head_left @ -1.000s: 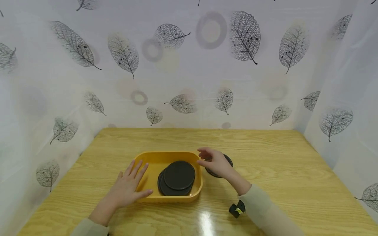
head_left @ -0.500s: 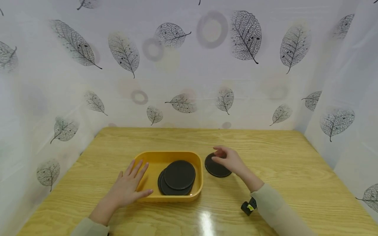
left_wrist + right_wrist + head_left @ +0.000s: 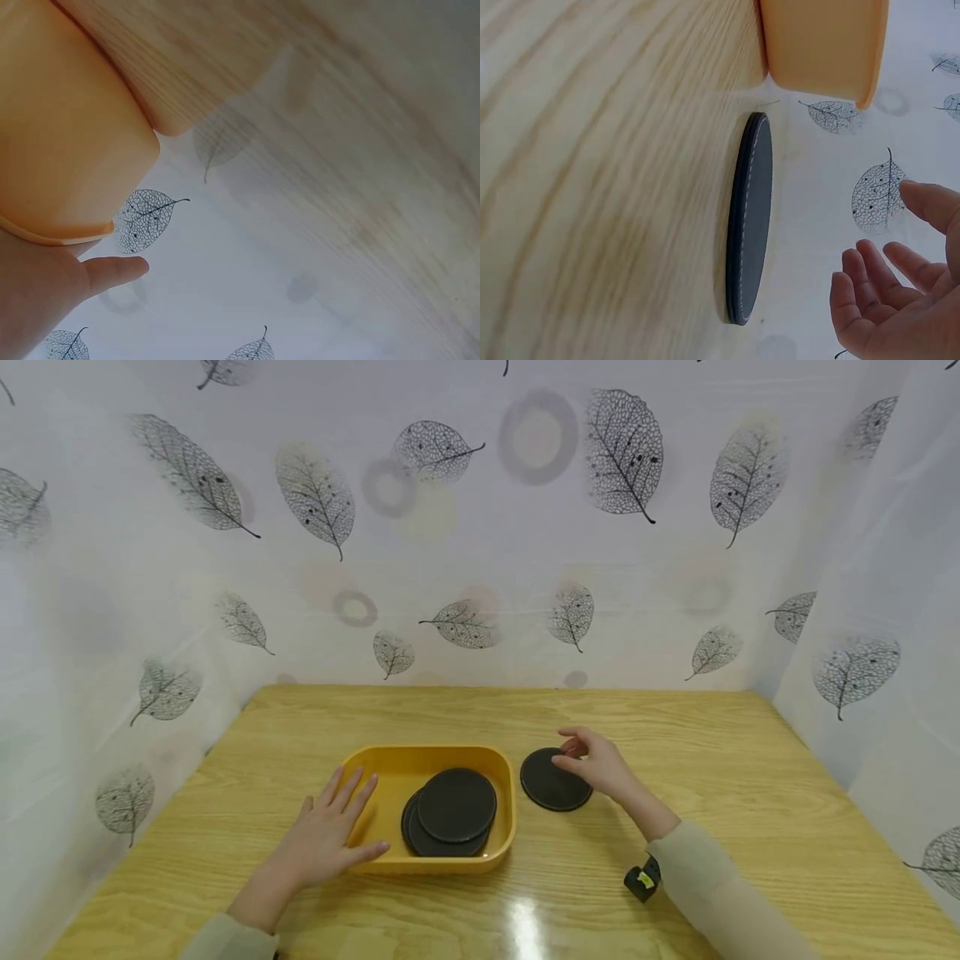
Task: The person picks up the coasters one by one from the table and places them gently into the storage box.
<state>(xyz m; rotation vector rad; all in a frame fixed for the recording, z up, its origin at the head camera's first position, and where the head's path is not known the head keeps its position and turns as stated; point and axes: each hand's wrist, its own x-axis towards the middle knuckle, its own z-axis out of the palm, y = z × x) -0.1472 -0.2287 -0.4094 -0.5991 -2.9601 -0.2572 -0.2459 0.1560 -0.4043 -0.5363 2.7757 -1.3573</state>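
A yellow plastic tray (image 3: 390, 814) stands on the table with round black coasters (image 3: 457, 806) overlapping inside it. My left hand (image 3: 318, 839) rests at the tray's left side, fingers spread over the rim. To the right of the tray lies a round black coaster with a stitched edge (image 3: 551, 781); from the side, in the right wrist view, its layered edge (image 3: 748, 225) looks like a stack of two. Above it hovers my right hand (image 3: 600, 767), fingers loosely bent and holding nothing. The right wrist view shows that hand (image 3: 907, 300) apart from the coasters.
The wood-grain table (image 3: 720, 777) extends on all sides of the tray. A white curtain with leaf prints (image 3: 487, 552) hangs behind it and at both sides. A black wrist mount (image 3: 642, 881) shows by the right sleeve.
My right hand has moved right, away from the tray's right rim, uncovering more of the coaster beside it. The left hand and the tray have stayed in place.
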